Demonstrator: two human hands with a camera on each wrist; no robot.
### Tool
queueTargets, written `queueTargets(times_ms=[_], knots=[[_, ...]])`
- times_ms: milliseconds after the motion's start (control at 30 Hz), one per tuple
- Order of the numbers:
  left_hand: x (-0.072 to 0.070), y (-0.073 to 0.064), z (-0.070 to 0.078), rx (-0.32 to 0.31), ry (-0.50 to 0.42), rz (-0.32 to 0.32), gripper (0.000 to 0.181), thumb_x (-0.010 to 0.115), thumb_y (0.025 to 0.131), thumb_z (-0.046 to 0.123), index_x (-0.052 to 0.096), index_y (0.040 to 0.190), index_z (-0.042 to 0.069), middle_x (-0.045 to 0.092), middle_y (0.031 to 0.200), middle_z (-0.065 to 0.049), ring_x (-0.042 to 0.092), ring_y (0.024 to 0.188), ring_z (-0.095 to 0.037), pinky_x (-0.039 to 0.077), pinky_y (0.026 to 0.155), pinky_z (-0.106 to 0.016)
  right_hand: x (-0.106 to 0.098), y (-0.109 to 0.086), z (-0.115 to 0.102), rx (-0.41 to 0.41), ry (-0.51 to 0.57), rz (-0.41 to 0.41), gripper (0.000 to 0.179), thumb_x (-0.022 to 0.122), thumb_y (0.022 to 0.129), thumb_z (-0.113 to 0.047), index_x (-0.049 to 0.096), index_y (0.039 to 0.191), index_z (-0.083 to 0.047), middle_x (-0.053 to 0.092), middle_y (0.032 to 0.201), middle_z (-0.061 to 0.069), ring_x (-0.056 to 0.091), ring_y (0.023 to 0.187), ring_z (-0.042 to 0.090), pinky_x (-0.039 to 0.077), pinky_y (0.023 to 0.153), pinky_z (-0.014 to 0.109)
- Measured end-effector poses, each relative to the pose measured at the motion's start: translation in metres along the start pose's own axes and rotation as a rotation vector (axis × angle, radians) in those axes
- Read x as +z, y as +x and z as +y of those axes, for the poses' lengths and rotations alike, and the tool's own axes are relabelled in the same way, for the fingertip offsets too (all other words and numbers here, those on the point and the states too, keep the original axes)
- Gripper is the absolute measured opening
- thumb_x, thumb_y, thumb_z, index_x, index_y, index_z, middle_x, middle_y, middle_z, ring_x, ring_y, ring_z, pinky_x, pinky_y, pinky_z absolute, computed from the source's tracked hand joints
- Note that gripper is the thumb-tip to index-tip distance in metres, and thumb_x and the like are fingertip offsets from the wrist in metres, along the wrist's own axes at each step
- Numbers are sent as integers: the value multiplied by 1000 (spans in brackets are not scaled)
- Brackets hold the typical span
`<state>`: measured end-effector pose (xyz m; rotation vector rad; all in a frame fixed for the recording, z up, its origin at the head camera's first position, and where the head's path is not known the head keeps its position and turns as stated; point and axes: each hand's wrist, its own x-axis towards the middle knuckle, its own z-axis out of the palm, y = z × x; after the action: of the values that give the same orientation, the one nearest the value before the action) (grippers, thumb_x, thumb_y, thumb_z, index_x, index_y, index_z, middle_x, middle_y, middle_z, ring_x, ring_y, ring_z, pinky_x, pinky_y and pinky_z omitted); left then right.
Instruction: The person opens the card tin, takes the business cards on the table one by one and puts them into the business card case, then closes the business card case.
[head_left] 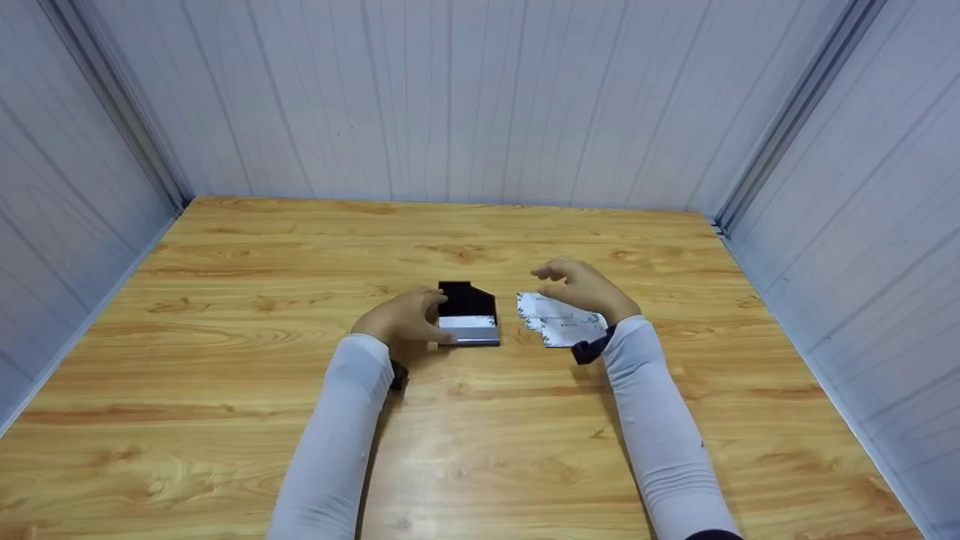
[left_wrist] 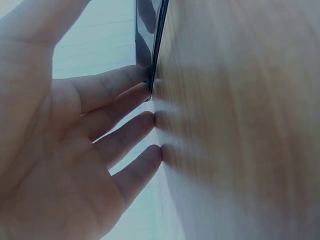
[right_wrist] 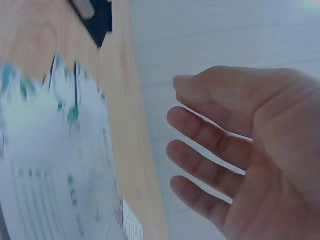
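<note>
On the wooden table (head_left: 457,420) lies a glossy black card holder (head_left: 466,302) with a white card (head_left: 465,322) in its lower part. My left hand (head_left: 401,319) holds the holder at its left side, thumb at the near corner and index finger farther back. In the left wrist view, the lower fingers (left_wrist: 137,165) of that hand reach down to the tabletop. Several white cards with green leaf print (head_left: 566,330) are fanned out to the right. Above them hovers my right hand (head_left: 589,289), its fingers loosely bent and nothing between them.
Pale panelled walls (head_left: 480,105) enclose the table at the back and on both sides. A dark wrist strap (head_left: 592,349) on the right arm overlaps the near edge of the fanned cards. White sleeves (head_left: 330,442) cover both forearms.
</note>
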<state>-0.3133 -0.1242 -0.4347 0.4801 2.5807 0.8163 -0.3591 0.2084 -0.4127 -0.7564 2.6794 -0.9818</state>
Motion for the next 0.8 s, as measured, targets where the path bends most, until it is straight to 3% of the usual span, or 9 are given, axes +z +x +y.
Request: queueTargets(times_ms=[367, 633, 800], knots=[[0, 0, 1, 4, 8, -1, 91, 79, 86, 44, 33, 158, 13, 28, 162, -10, 25, 148, -32, 27, 117, -52, -2, -4, 23, 142, -74, -58, 50, 71, 96, -16, 56, 139, 3, 57, 138, 19, 49, 129, 36, 41, 107, 51], [1, 0, 0, -3, -30, 2, 91, 80, 85, 44, 33, 158, 15, 33, 160, -8, 32, 145, -31, 31, 115, -51, -3, -6, 27, 151, -86, -74, 52, 75, 93, -19, 59, 137, 2, 58, 136, 18, 52, 126, 34, 42, 105, 50], [1, 1, -1, 3, -12, 5, 90, 79, 86, 44, 33, 158, 15, 29, 162, -9, 27, 147, -31, 29, 115, -52, -3, -6, 28, 129, -81, -73, 54, 78, 90, -19, 59, 136, 3, 59, 135, 18, 52, 125, 34, 41, 106, 49]])
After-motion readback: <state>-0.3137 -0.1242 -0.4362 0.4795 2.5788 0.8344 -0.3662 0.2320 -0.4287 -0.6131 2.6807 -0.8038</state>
